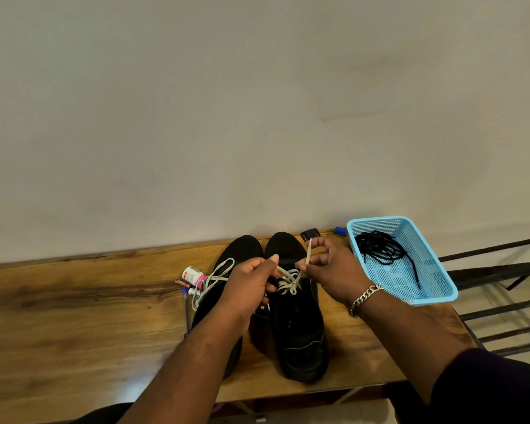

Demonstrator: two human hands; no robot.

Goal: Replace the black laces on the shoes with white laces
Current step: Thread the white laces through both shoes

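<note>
A wooden table stood against a plain pale wall; bare wood ran wide to the left of the right shoe, while the table's right edge lay close beyond the blue basket. Both black shoes stood side by side, long axes running toward the wall, toes away from the person; the left shoe touched the right. The left hand pinched one end of the white lace over the right shoe; the right hand pinched the other end, fingers curled. Black laces lay in the basket; a small bottle and pens lay left of the shoes.
</note>
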